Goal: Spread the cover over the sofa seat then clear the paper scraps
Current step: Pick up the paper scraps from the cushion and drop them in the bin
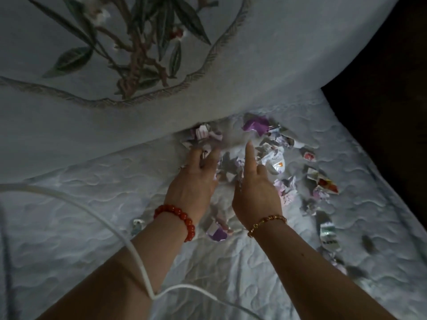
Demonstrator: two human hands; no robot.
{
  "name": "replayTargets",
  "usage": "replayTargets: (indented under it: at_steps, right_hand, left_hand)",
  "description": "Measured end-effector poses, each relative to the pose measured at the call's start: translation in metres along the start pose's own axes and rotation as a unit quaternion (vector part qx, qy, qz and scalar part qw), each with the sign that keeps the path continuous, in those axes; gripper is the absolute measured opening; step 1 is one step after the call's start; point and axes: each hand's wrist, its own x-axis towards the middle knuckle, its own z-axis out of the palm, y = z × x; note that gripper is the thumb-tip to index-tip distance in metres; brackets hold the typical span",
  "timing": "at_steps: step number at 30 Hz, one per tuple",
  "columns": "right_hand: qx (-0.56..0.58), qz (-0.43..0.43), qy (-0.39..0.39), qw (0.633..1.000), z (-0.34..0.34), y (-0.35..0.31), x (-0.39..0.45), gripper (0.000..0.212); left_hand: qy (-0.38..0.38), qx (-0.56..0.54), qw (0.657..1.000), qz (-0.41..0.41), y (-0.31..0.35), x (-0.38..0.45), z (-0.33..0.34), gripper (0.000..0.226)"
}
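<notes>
A pale quilted cover (69, 204) lies spread over the sofa seat. Several torn paper scraps (275, 162), white, purple and red, lie scattered on it near the sofa back. My left hand (196, 179), with a red bead bracelet, reaches into the pile, its fingers curled among scraps at the foot of the back. My right hand (256, 188), with a gold bracelet, rests in the pile with its index finger stretched out and the other fingers curled; whether it holds a scrap cannot be told.
The sofa back (161, 65) with embroidered leaves rises behind the pile. A white cable (138, 257) crosses my left forearm and the seat. More scraps (328, 234) trail to the right, near the seat's dark right edge (392, 158).
</notes>
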Motion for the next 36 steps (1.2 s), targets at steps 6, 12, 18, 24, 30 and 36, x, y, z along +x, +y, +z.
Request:
replayTargets:
  at_steps: [6,12,18,24,30,36]
  right_hand:
    - [-0.03,0.017,0.005,0.999,0.016,0.0,0.014,0.029]
    - [-0.058,0.008,0.006,0.998,0.016,0.001,0.014,0.012]
    - [-0.022,-0.019,0.021,0.999,0.005,-0.006,-0.002,0.011]
    - [-0.004,-0.053,0.009,0.999,-0.007,-0.025,-0.039,0.023]
    - [-0.015,-0.034,0.001,0.999,0.015,-0.025,-0.077,0.018]
    - [-0.017,-0.014,0.0,1.0,0.042,-0.016,-0.087,0.028]
  left_hand:
    - [0.006,0.024,1.0,0.003,-0.005,0.008,0.014,0.037]
    - [-0.005,0.086,0.996,0.004,-0.002,0.0,0.014,0.023]
    - [-0.001,0.026,1.0,-0.003,-0.006,-0.014,-0.008,0.017]
    - [0.032,0.023,0.999,-0.032,-0.024,-0.046,-0.038,0.012]
    - [0.049,0.045,0.995,-0.068,-0.053,-0.095,-0.047,0.014]
    - [0.049,0.043,0.992,-0.111,-0.073,-0.123,-0.025,0.015]
